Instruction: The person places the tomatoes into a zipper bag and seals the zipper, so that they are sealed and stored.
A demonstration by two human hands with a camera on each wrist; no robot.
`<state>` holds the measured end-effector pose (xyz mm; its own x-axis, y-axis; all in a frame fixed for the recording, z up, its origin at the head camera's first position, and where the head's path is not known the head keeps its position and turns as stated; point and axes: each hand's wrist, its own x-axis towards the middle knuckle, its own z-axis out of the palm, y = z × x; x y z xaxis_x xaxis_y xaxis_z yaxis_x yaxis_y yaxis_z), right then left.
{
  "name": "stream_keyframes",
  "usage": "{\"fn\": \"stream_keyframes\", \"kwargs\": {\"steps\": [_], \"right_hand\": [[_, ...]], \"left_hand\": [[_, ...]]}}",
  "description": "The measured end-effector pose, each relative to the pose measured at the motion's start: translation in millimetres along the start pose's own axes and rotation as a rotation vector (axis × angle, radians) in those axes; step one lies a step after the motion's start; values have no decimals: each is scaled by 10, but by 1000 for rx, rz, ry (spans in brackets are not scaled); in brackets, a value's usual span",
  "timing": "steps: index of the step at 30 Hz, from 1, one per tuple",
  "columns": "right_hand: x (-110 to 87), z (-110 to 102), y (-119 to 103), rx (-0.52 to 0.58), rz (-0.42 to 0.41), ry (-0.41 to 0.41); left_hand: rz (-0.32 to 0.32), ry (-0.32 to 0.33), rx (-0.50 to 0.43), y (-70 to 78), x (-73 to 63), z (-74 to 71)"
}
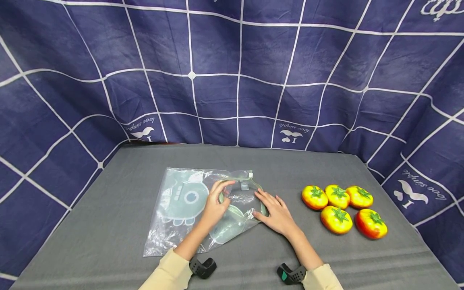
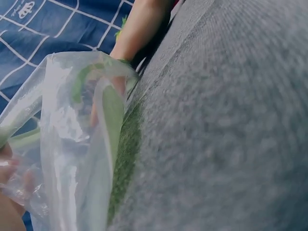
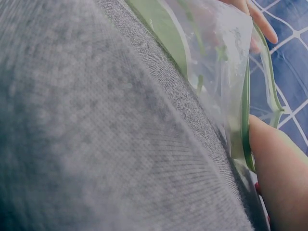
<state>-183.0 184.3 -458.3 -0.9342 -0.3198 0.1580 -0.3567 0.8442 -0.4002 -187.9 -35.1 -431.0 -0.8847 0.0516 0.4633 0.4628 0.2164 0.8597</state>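
Observation:
A clear plastic zip bag (image 1: 188,197) with a pale green cartoon print and a green-edged mouth lies on the grey surface. Its mouth gapes toward the right, with a small slider at the upper edge. My left hand (image 1: 215,201) holds the near-left rim, thumb and index finger bent around it. On the opposite side, my right hand (image 1: 277,211) touches the rim with fairly straight, spread fingers, the thumb apart from them. Through the plastic, left fingers (image 2: 9,168) show in the left wrist view. The right wrist view shows my right hand (image 3: 276,159) beside the green edge.
Several red-and-yellow toy tomatoes (image 1: 336,220) with green tops sit grouped right of my right hand. A blue curtain with white grid lines (image 1: 217,96) encloses the back and sides of the grey cloth-covered table (image 1: 108,225).

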Motion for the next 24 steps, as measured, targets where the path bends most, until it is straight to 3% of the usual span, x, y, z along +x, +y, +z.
{"fn": "stream_keyframes", "kwargs": {"steps": [7,9,13,17,24], "right_hand": [[-15,-7,-3,0,3,-18],[-9,-12,-10,-2,-1,-22],[13,-25,-23,-10,-13,-30],[15,-30,-26,-17,-12,-31],[-17,-29,-3,-4,3,-49]], "left_hand": [[41,23,13,305,-41,10],[35,32,24,320,-35,34],[38,76,61,163,0,128],[82,87,79,-4,17,180],[125,44,87,-5,-59,166]]}}
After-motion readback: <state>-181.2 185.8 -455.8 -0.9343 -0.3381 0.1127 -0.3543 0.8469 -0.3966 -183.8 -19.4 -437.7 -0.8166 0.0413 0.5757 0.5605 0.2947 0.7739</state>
